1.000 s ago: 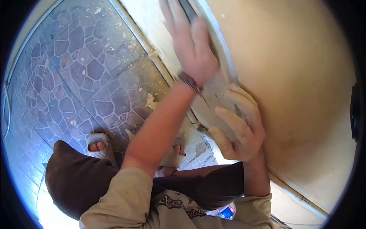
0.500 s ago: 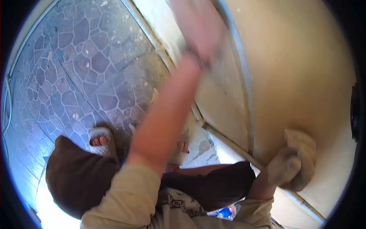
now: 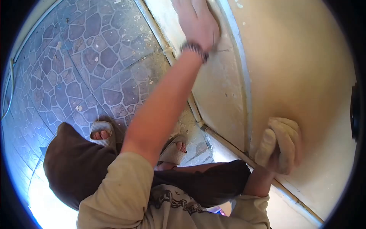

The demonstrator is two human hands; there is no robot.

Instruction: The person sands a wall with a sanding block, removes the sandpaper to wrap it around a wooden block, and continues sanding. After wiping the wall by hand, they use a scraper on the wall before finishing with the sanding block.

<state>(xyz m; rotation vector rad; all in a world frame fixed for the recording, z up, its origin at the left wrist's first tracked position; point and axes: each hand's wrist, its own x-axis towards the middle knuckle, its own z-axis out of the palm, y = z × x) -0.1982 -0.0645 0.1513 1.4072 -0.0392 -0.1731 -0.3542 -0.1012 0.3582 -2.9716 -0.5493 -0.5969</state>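
My left hand (image 3: 197, 24), bare with a dark braided bracelet (image 3: 195, 50) at the wrist, reaches up to the pale lower wall (image 3: 219, 93). It lies flat with fingers stretched out, though their tips are cut off by the top edge. On my right hand (image 3: 280, 147) is a dusty beige work glove. Its fingers are curled and its thumb is bent towards them, close against the cream wall panel (image 3: 301, 68). Whatever the gloved fingers close on, if anything, is hidden.
A bluish-white strip (image 3: 244, 65) runs down between the wall sections. A pipe (image 3: 196, 110) follows the wall's foot. Stone-patterned flooring (image 3: 95, 57) with pale flakes lies at left, under my sandalled feet (image 3: 103, 133). A dark object (image 3: 355, 112) shows at the far right edge.
The gloved right hand has moved up and slightly left over the panel, its fingers now more curled. My left hand stays near the top, less blurred. The view has shifted a little.
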